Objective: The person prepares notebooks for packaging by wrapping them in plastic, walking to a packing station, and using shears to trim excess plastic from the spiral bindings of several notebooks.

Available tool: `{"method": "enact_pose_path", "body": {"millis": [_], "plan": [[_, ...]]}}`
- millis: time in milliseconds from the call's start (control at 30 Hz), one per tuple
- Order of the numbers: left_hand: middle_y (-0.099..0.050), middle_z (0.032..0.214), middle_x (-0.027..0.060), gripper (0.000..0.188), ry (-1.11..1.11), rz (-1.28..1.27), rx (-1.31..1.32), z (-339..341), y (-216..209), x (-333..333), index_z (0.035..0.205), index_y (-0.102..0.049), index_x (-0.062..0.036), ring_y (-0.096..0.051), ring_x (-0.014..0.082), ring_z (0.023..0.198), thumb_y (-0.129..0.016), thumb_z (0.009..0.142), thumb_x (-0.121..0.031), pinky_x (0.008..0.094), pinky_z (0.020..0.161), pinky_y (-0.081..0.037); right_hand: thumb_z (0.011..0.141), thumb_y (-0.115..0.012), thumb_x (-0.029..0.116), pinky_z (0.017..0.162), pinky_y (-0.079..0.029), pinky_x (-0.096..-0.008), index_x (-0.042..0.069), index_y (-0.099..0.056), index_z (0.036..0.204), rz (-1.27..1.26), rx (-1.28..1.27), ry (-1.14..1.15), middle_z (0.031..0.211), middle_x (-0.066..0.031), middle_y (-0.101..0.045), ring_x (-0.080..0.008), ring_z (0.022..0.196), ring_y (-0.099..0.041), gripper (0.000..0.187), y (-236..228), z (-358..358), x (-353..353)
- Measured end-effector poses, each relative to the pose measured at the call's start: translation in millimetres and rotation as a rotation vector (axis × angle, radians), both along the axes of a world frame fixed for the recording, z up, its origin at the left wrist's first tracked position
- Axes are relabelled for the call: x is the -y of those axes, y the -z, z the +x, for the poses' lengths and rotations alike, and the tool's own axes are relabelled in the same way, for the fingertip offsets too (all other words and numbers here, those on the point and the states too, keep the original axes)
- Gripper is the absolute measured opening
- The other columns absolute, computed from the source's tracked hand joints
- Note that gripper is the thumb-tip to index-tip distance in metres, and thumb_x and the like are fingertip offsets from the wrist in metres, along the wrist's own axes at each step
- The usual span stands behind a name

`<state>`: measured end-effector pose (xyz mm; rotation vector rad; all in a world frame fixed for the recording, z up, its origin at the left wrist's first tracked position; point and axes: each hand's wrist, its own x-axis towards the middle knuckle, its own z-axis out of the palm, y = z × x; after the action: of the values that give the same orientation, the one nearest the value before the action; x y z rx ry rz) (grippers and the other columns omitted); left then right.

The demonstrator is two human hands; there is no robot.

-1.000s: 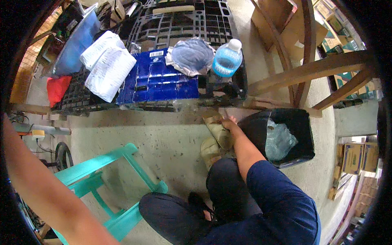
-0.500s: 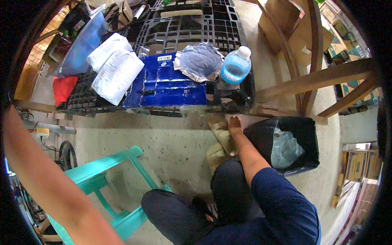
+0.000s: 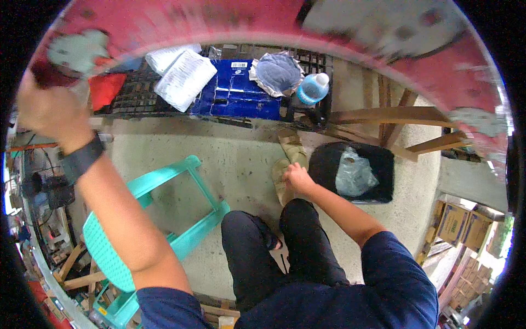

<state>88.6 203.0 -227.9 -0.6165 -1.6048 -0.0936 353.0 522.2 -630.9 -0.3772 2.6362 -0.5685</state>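
Observation:
A red-pink cloth [image 3: 219,22] with grey-white figures arcs across the top, close to me and blurred. My left hand [image 3: 57,109], raised at the far left with a dark band at the wrist, is closed at the cloth's left end; motion smears its fingers. My right hand [image 3: 298,178] hangs above the floor, fingers curled together, its palm hidden. Beneath that hand lie tan pieces [image 3: 293,145]. On a black plastic pallet [image 3: 134,98] ahead lie a flat blue carton [image 3: 241,104], a round blue-grey fabric pad [image 3: 279,74] with a pleated pale edge, and two white bundles [image 3: 186,82].
A clear bottle of blue liquid [image 3: 312,90] stands at the pallet's right end. To my right is a black bin [image 3: 383,175] with a clear plastic bag [image 3: 353,175]. A turquoise plastic stool [image 3: 109,241] lies tipped at left. Wooden bars [image 3: 394,115] and cardboard boxes [image 3: 455,222] are farther right.
The patterned cloth has come into view across the top. My left hand has entered at the upper left. My right hand has drawn back from beside the bin toward my knees.

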Motion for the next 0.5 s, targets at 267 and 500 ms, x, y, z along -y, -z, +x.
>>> {"method": "enact_pose_path", "body": {"millis": [267,500], "plan": [[-0.055,0.096,0.0159,0.021,0.151,0.264,0.603,48,-22,-41,0.092,-0.056,-0.0021,-0.049,0.0325,0.092,-0.045,0.089,-0.020,0.0430,0.083,-0.035,0.085,-0.058,0.013,0.066,-0.052,-0.0311,0.010,-0.063,0.110,-0.601,0.725,0.014,0.097,-0.0071,-0.067,-0.0190,0.081,-0.065,0.027,-314,62,-26],[-0.058,0.101,0.0161,0.016,0.074,0.288,0.862,134,-115,-63,0.096,-0.057,-0.0042,-0.054,0.0315,0.097,-0.054,0.087,-0.016,0.0437,0.082,-0.040,0.083,-0.054,0.000,0.087,-0.046,-0.0291,0.007,-0.052,0.128,-0.843,0.790,-0.122,0.114,-0.0067,-0.061,-0.0135,0.098,-0.057,0.046,-507,78,-71]]}}
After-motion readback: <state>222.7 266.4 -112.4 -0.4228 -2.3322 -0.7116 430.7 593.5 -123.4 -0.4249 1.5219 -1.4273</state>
